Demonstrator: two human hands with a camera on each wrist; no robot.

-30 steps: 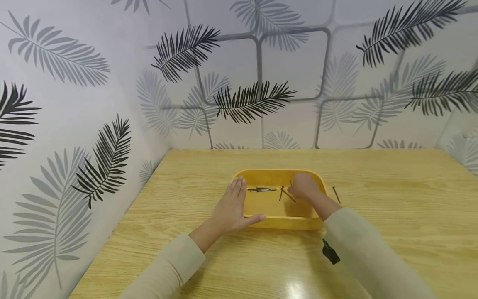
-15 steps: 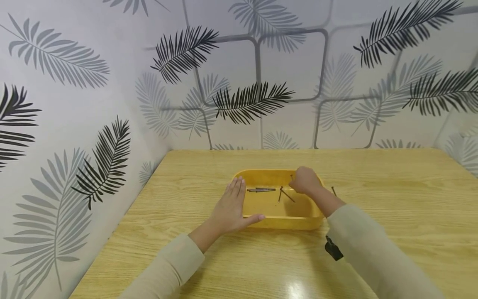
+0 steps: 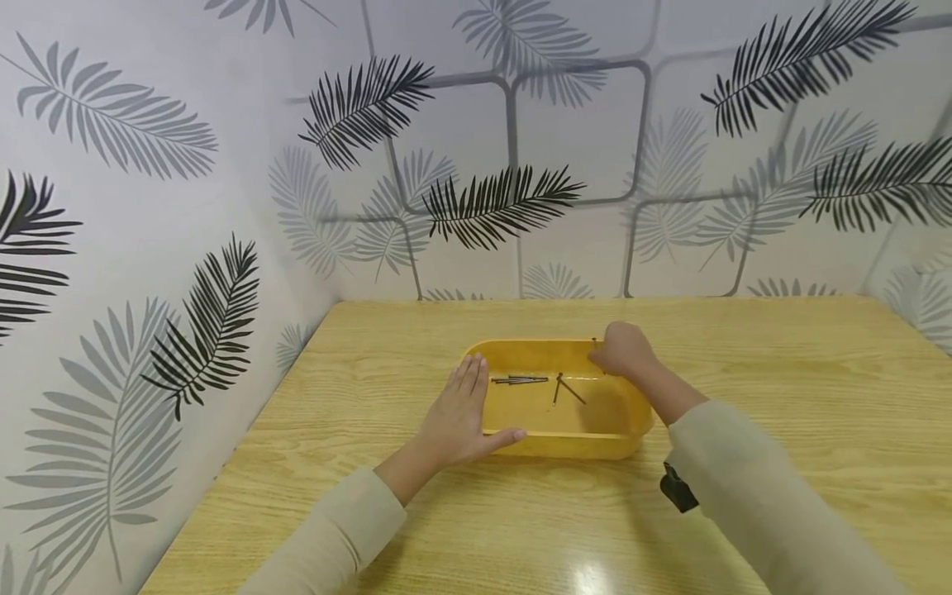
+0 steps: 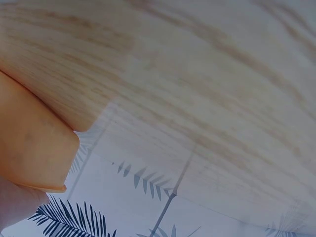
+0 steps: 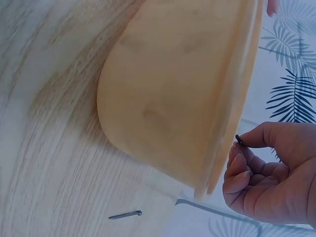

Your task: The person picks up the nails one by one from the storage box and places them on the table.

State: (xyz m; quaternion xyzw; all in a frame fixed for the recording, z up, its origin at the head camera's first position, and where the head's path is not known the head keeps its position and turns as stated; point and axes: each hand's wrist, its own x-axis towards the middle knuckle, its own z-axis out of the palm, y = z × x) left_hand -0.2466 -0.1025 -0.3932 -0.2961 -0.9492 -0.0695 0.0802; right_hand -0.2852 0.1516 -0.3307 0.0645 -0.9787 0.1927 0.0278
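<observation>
Our right hand [image 3: 626, 350] has carried a pinched nail [image 5: 239, 140] to the tray's far rim [image 3: 535, 341], seemingly clearing the bottom. Our left hand [image 3: 459, 413], fingers straight, touches the tray.

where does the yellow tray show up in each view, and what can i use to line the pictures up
Head: the yellow tray sits just right of centre, below mid-height.
Left wrist: at the left edge, partly cut off by it.
Right wrist: large, upper middle, cut off by the top edge.
Shared landmark: the leaf-patterned wall, visible in all three views.
</observation>
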